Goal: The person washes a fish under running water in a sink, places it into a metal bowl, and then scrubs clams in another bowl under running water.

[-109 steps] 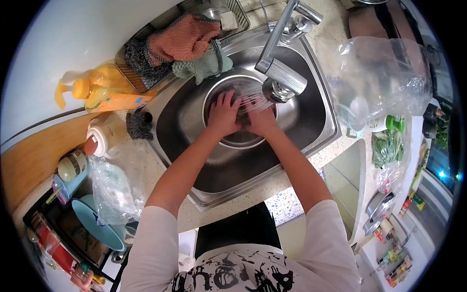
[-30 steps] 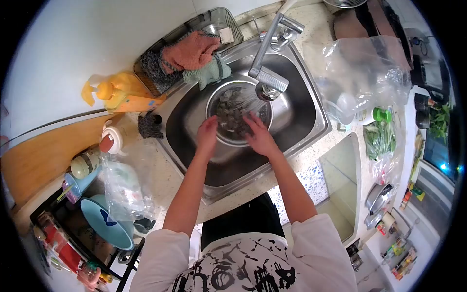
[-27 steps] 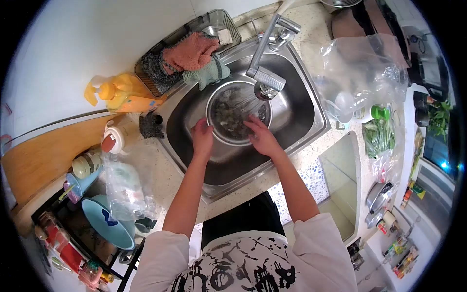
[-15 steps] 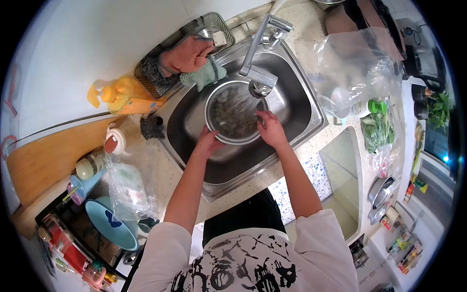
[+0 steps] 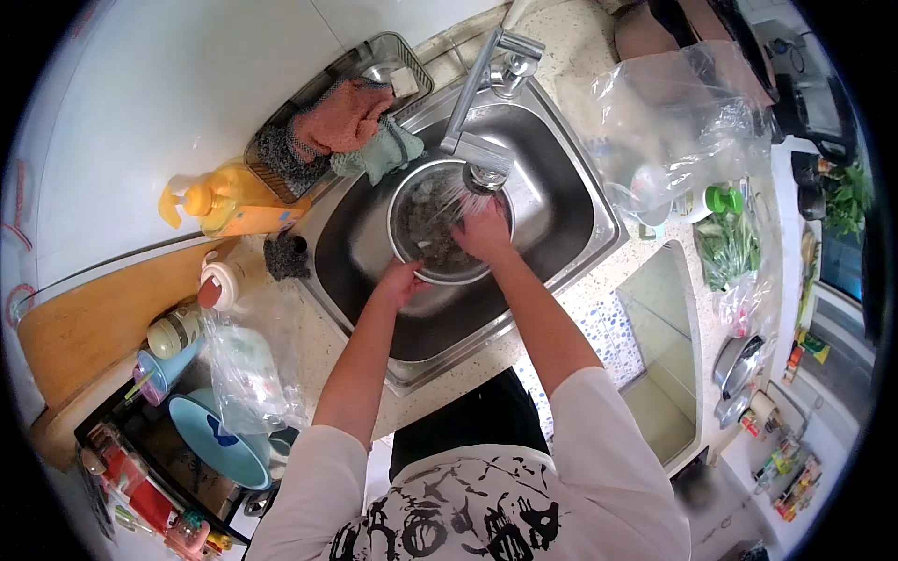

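Observation:
A round metal basin [image 5: 399, 245] sits in the steel sink [image 5: 561, 187], holding water and greyish-brown pieces whose kind I cannot make out. My left hand [image 5: 404, 283] grips the basin's near left rim, with the thumb over the edge. Inside the basin, my right hand [image 5: 485, 234] reaches down into the contents, its fingertips hidden by water and pieces. Water sprays from the faucet [image 5: 482, 159] just above my right hand.
Orange and green cloths [image 5: 346, 117] lie on a wire rack [image 5: 398, 56] behind the sink. A yellow pump bottle [image 5: 229, 201] and dark scrubber [image 5: 285, 254] stand left. Plastic bags [image 5: 655, 131] and leafy greens [image 5: 725, 248] lie right. A blue basin [image 5: 210, 439] is lower left.
My right hand has moved from the basin's right rim into its contents, under the spray. My left hand still holds the near left rim. The view has shifted slightly.

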{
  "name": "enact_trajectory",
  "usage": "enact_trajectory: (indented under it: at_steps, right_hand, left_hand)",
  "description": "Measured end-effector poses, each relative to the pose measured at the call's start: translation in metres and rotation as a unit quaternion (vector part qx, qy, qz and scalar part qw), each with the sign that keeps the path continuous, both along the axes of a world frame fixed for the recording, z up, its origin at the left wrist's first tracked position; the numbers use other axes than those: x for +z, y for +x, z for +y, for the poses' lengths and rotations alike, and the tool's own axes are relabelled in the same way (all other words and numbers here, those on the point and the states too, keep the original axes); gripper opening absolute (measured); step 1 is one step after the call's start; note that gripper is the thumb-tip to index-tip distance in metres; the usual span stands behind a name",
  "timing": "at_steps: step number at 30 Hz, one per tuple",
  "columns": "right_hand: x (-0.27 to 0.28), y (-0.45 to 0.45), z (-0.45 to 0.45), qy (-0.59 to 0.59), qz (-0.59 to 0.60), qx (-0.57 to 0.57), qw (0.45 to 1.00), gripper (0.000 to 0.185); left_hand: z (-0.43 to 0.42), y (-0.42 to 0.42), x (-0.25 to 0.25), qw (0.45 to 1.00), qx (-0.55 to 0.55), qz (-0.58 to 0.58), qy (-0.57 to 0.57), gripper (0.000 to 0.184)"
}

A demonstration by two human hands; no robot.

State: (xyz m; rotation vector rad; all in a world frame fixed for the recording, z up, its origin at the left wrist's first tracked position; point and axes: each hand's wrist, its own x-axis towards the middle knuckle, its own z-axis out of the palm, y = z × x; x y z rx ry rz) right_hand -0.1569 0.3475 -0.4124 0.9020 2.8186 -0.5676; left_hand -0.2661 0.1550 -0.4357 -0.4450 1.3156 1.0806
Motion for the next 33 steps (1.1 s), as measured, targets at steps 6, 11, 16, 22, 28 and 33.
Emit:
enact_trajectory:
  at_steps: [6, 11, 16, 22, 28, 33]
  right_hand:
    - [-0.011, -0.016, -0.011, -0.005, 0.003, -0.04, 0.999, 0.095]
    - [-0.012, -0.02, -0.006, -0.081, -0.058, -0.051, 0.994, 0.094]
    - [-0.019, -0.019, -0.01, -0.063, -0.03, -0.069, 0.995, 0.092]
    - [-0.012, -0.026, -0.006, -0.077, -0.051, -0.075, 0.993, 0.09]
    - [-0.021, -0.03, -0.008, -0.044, 0.0, -0.095, 0.994, 0.083]
    - [0.003, -0.037, -0.002, -0.089, -0.048, -0.09, 0.991, 0.084]
  left_hand:
    - [0.004, 0.013, 0.029, 0.998, 0.03, 0.028, 0.044, 0.056]
    - [0.013, 0.019, 0.04, 0.998, 0.038, 0.02, 0.037, 0.061]
    - [0.02, 0.026, 0.05, 0.998, 0.062, 0.008, 0.024, 0.066]
    - [0.025, 0.032, 0.054, 0.997, 0.072, 0.012, 0.037, 0.072]
    - [0.035, 0.034, 0.07, 0.995, 0.08, 0.014, 0.055, 0.073]
    - [0.042, 0.037, 0.075, 0.994, 0.093, 0.022, 0.046, 0.071]
